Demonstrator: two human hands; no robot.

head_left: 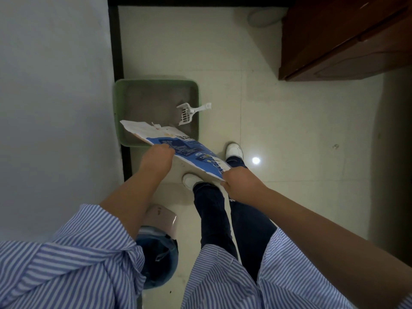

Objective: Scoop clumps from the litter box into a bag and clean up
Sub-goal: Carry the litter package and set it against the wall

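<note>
Person stands over a green plastic litter box (117,101) set on the pale tiled floor (289,130), against the wall. Both hands hold a flat blue-and-white printed bag (178,146), tilted, its torn white end out over the near edge of the box. Left hand (156,158) grips the bag's long edge near the middle; right hand (239,180) pinches the lower corner. The bag looks nearly empty and flat. Grey litter (151,99) fills the box; a white slotted plastic scoop (189,112) lies inside, handle resting over the right rim, untouched.

Step, as a judgement: bag handling, either opening it to take clumps or tipping litter in; cannot tell which. Next move likely calls for freeing one hand to take the scoop while the other keeps the bag mouth open near the box. A lidded bin with a blue liner (159,262) stands by the left leg.
</note>
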